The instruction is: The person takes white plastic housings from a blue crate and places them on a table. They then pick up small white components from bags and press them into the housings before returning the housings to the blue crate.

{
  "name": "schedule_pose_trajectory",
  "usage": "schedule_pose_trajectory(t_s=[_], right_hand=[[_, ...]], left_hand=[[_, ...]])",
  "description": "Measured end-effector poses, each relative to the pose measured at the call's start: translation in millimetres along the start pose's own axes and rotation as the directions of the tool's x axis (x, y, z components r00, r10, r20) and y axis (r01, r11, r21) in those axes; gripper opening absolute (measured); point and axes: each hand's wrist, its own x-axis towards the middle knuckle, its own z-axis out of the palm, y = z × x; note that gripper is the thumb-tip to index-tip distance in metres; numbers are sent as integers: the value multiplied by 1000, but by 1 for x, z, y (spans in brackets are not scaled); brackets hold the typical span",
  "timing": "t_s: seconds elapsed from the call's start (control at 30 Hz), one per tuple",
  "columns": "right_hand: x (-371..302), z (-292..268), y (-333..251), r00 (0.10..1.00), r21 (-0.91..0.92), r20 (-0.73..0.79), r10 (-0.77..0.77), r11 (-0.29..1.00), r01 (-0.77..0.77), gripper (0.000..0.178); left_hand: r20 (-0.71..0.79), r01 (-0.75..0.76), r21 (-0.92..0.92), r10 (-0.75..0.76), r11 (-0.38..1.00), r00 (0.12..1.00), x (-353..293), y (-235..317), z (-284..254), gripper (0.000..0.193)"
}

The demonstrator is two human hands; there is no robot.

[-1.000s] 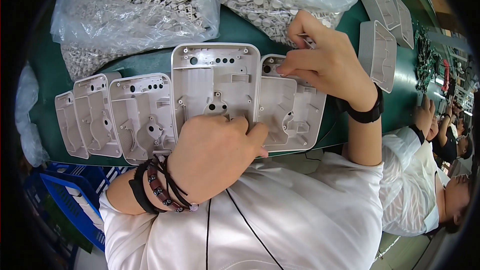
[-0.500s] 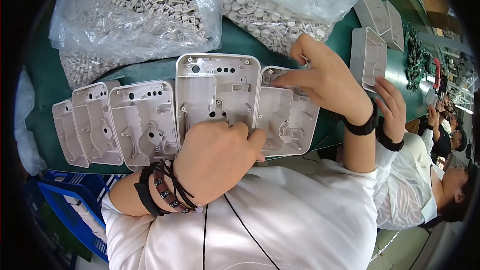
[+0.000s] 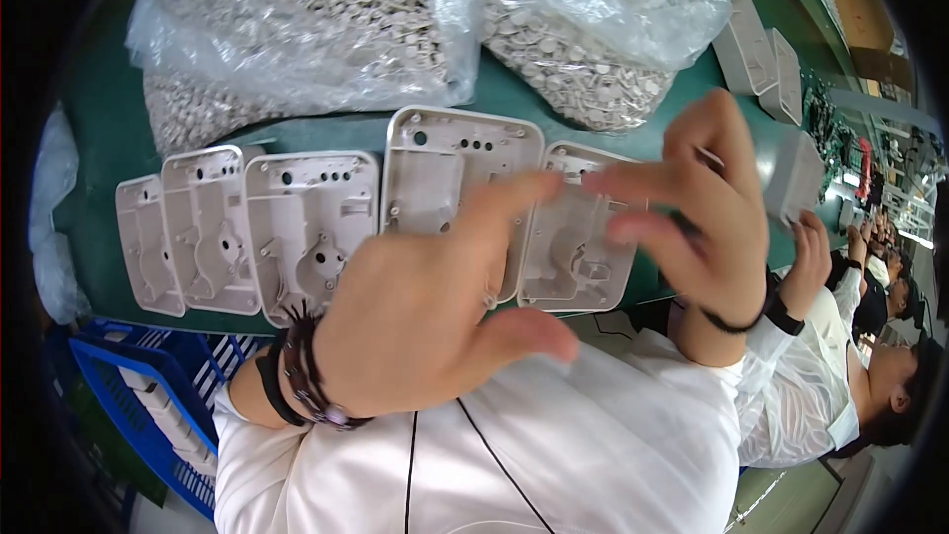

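Observation:
My left hand is over the tallest pale grey plastic housing, its index finger reaching right and its thumb held apart. Nothing shows in it. My right hand is at the right end of the row, its index finger and thumb pointing left over a smaller housing. Its other fingers are curled in; a small thing seems to sit there, too blurred to name. The two index fingertips are close together. More open housings, one at mid-row and one at the far left, stand side by side.
Two clear plastic bags, at the left and at the right, bulge with small pale parts at the back of the green table. A blue crate is at lower left. At right sits a co-worker, one hand by another housing.
My left hand has lifted off the tall housing and stretched its index finger and thumb. My right hand has drawn right and down from the bag. The co-worker's housing has shifted.

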Motion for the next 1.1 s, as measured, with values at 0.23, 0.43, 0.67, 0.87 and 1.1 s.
schedule_pose_trajectory(t_s=[0.23, 0.43, 0.67, 0.87, 1.1], right_hand=[[28, 21, -38, 988, 589, 86, 129, 793, -155, 45], [36, 30, -35, 873, 818, 483, 72, 317, -479, 63], [50, 36, -46, 815, 746, 568, 114, 347, -568, 70], [40, 46, -48, 894, 798, 418, 163, 405, -447, 65], [47, 42, -38, 949, 406, -107, -297, 858, 314, 29]], left_hand=[[-122, 55, -328, -101, 943, 987, -15, 0, -28, 42], [-283, -66, -44, 51, 997, 958, -20, 0, -34, 27], [-272, -205, 94, 223, 974, 936, -22, -15, -35, 17], [-245, -32, -127, 0, 991, 970, -27, -13, -43, 16], [-162, -135, -404, 75, 905, 984, -25, -19, -49, 14]])
